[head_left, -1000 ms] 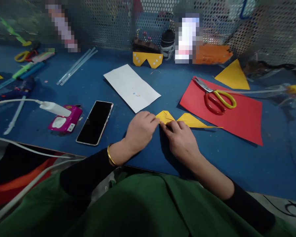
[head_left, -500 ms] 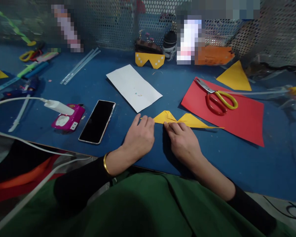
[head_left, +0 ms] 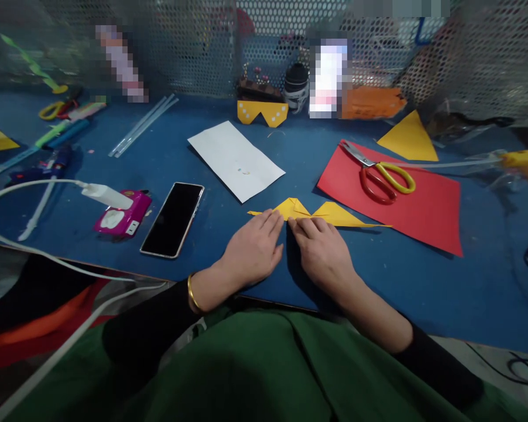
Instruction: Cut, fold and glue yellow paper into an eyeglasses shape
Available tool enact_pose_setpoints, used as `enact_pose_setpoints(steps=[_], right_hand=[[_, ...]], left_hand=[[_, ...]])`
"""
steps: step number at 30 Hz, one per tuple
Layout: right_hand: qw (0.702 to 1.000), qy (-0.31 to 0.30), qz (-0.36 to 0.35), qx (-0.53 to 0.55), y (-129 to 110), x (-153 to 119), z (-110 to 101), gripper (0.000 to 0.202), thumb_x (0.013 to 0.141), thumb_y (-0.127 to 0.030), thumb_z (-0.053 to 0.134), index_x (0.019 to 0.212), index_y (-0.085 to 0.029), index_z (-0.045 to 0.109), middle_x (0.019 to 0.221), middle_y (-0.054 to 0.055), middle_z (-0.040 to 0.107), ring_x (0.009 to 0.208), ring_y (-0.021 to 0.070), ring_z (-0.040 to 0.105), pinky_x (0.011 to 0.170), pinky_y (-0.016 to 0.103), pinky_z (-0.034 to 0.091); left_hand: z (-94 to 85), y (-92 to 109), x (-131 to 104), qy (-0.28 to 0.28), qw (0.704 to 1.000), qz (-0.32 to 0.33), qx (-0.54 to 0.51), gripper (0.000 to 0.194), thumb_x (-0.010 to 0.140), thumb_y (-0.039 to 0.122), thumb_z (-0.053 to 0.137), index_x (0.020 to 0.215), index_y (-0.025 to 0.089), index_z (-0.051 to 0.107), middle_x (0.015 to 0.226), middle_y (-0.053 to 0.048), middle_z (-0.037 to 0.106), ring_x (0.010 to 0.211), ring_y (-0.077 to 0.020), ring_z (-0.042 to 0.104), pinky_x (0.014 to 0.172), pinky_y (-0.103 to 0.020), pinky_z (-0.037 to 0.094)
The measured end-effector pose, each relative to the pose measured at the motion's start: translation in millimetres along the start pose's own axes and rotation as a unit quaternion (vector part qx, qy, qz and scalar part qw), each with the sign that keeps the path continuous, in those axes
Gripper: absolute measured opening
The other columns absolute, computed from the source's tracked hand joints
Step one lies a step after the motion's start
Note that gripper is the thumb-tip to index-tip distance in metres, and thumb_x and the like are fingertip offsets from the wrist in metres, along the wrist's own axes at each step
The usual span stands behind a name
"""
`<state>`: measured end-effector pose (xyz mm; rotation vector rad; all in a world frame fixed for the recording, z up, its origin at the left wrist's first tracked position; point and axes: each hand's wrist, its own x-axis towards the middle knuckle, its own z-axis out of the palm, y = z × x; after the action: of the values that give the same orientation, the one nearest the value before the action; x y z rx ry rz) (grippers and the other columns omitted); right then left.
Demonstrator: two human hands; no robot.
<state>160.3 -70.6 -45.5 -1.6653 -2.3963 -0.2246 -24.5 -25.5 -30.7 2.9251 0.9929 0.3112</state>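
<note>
A strip of folded yellow paper (head_left: pixel 334 214) with two raised peaks and a long thin right end lies on the blue table in front of me. My left hand (head_left: pixel 256 243) rests with its fingers stretched flat over the paper's near edge, left of the middle; its thumb stands off to the side, away from the paper. Close beside it, my right hand (head_left: pixel 321 249) has its bent fingers together on the near edge around the middle. What lies beneath these fingertips is hidden.
Red-and-yellow-handled scissors (head_left: pixel 381 179) lie on red paper (head_left: pixel 431 217) to the right. White paper (head_left: pixel 233 158) is beyond my hands. At left are a phone (head_left: pixel 173 220) and a purple power socket (head_left: pixel 127 217) with its cable. A perforated metal screen (head_left: pixel 193 53) backs the table.
My left hand has slid right along the paper toward my right hand, and its fingers now lie straighter with the thumb showing. My right hand stays at the paper's middle. The view has shifted slightly.
</note>
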Motion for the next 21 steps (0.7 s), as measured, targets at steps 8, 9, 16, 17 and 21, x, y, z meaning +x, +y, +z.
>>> enact_pose_setpoints(steps=[8, 9, 16, 17, 21], right_hand=[[0.993, 0.025, 0.056, -0.100, 32, -34, -13, 0.038, 0.093, -0.008, 0.043, 0.125, -0.006, 0.063, 0.105, 0.013, 0.070, 0.095, 0.0264, 0.056, 0.083, 0.039, 0.043], [0.991, 0.022, 0.061, -0.113, 38, -39, -15, 0.037, 0.093, -0.008, 0.044, 0.124, -0.006, 0.064, 0.104, 0.013, 0.070, 0.095, 0.0263, 0.056, 0.084, 0.039, 0.043], [0.982, 0.012, 0.073, -0.173, 65, -59, -25, 0.035, 0.091, -0.009, 0.047, 0.120, -0.010, 0.066, 0.104, 0.010, 0.072, 0.091, 0.0254, 0.059, 0.085, 0.039, 0.042], [0.980, 0.012, 0.074, -0.184, 66, -59, -24, 0.034, 0.092, -0.009, 0.047, 0.120, -0.010, 0.067, 0.103, 0.010, 0.072, 0.091, 0.0253, 0.059, 0.085, 0.039, 0.042], [0.976, 0.005, 0.071, -0.207, 64, -57, -22, 0.032, 0.094, -0.010, 0.046, 0.117, -0.007, 0.067, 0.099, 0.011, 0.072, 0.088, 0.0246, 0.059, 0.088, 0.038, 0.041]], left_hand=[[0.2, -1, 1, -0.018, 0.999, -0.003, 0.034, 0.051, 0.098, 0.029, 0.042, 0.140, 0.002, 0.052, 0.146, -0.019, 0.055, 0.136, -0.0317, 0.050, 0.114, -0.049, 0.038], [0.4, -1, 1, -0.019, 0.999, -0.001, 0.037, 0.051, 0.098, 0.029, 0.042, 0.140, 0.002, 0.052, 0.146, -0.019, 0.055, 0.136, -0.0314, 0.050, 0.115, -0.049, 0.037], [0.3, -2, 0, -0.020, 0.999, -0.001, 0.041, 0.052, 0.098, 0.030, 0.042, 0.140, 0.002, 0.051, 0.146, -0.019, 0.054, 0.136, -0.0314, 0.050, 0.116, -0.051, 0.034], [-0.2, -2, 0, -0.021, 0.999, -0.001, 0.041, 0.052, 0.097, 0.030, 0.042, 0.140, 0.002, 0.051, 0.146, -0.019, 0.054, 0.136, -0.0316, 0.050, 0.117, -0.051, 0.033], [-2.1, 5, 6, -0.029, 0.998, -0.011, 0.050, 0.055, 0.099, 0.040, 0.045, 0.138, 0.002, 0.053, 0.142, -0.020, 0.057, 0.133, -0.0323, 0.051, 0.118, -0.050, 0.030]])
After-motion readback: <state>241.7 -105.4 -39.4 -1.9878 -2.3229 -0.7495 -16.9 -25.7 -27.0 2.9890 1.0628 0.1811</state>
